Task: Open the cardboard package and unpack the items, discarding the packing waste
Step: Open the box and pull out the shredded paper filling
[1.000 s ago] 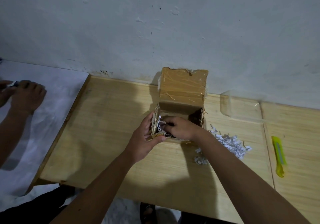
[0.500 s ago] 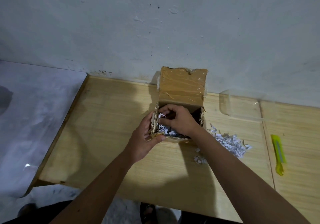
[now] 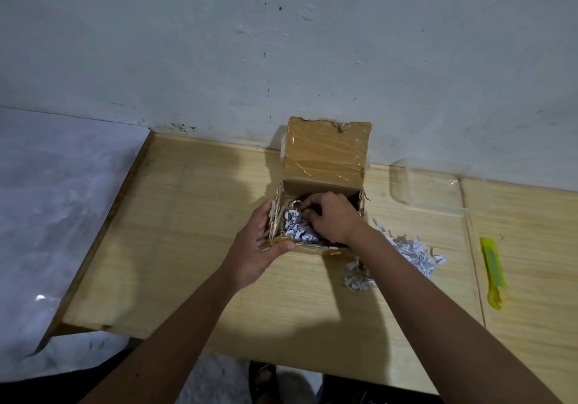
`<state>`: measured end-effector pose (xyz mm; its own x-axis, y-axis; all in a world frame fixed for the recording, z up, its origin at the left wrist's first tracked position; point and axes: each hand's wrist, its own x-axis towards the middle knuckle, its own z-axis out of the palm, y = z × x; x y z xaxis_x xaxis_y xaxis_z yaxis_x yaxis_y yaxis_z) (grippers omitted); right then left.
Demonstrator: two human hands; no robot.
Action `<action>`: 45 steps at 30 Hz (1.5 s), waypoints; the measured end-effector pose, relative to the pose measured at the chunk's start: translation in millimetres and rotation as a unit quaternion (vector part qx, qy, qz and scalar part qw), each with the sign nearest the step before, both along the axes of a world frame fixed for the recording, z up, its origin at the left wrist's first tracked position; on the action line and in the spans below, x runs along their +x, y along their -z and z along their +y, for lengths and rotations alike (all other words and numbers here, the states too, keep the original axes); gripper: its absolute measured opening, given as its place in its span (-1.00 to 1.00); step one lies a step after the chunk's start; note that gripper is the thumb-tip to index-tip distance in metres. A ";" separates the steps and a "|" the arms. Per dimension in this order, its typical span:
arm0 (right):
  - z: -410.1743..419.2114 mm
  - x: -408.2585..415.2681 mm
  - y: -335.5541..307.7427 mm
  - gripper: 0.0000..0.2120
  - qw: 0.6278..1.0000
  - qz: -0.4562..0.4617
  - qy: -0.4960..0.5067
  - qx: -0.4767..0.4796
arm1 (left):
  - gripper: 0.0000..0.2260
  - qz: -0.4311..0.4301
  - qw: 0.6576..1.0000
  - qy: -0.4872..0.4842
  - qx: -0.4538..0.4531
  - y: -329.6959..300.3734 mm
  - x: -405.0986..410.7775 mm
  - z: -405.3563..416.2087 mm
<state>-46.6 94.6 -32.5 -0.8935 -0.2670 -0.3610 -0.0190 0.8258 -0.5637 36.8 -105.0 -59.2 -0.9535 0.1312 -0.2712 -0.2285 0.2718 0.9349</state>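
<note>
Against the wall at the far edge of the wooden tabletop (image 3: 194,247) stands the cardboard package (image 3: 325,153), its tape-covered lid flap folded up and back so the inside is exposed. The left hand (image 3: 259,247) grips the box's near-left corner, thumb curled over the front rim and fingers pressed along the outer left wall. The right hand (image 3: 334,216) reaches down into the opening from 5 o'clock, fingers curled into the contents; they appear to pinch something among the filling, though what exactly is hidden under the knuckles. Shredded paper (image 3: 297,228) fills the left part of the box interior (white strips with dark print), touching the right fingertips.

At 4 o'clock from the box, a loose heap of the same paper shreds (image 3: 413,253) lies on the tabletop, partly hidden by the right forearm. Farther toward 3 o'clock, well apart from the box, a yellow utility knife (image 3: 494,272) lies flat with its tip pointing toward the near edge. At 2 o'clock from the box, near the wall, sits a clear plastic container (image 3: 428,185), hard to make out. Off to 9 o'clock, beside the tabletop, is a pale grey surface (image 3: 56,216).
</note>
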 end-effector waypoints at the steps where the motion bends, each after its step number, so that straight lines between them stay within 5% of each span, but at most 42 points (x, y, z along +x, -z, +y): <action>1: 1.4 -0.5 -1.7 -0.73 1.000 -0.011 0.008 -0.012 | -0.15 0.000 1.000 0.002 -0.001 -0.9 0.1 0.1; 6: 3.6 -0.7 -10.9 -0.33 0.992 -0.100 -0.076 -0.024 | -0.14 0.000 1.000 0.005 -0.006 0.6 0.2 1.2; 14: -3.2 2.1 -9.1 -0.50 0.978 -0.166 -0.129 -0.017 | -0.13 -0.001 1.000 -0.002 -0.009 3.1 2.5 1.5; 25: -4.6 -1.0 13.0 -0.73 0.955 -0.215 -0.112 -0.170 | -0.15 0.010 1.000 -0.006 -0.014 2.8 2.1 3.2; 41: 2.8 -6.6 -4.4 -0.84 0.956 -0.203 -0.103 -0.182 | -0.19 0.019 0.998 -0.057 -0.014 2.6 7.2 14.1; 45: 25.4 -11.1 -23.4 -0.89 0.962 -0.159 -0.038 -0.219 | -0.20 0.030 0.997 -0.068 -0.027 3.3 1.4 16.3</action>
<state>-57.7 120.0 -9.1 -0.7287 -0.5163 -0.4499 0.1602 0.5103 -0.8450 38.2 -88.7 -62.5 -0.9763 -0.0132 -0.2160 -0.2103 0.2933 0.9326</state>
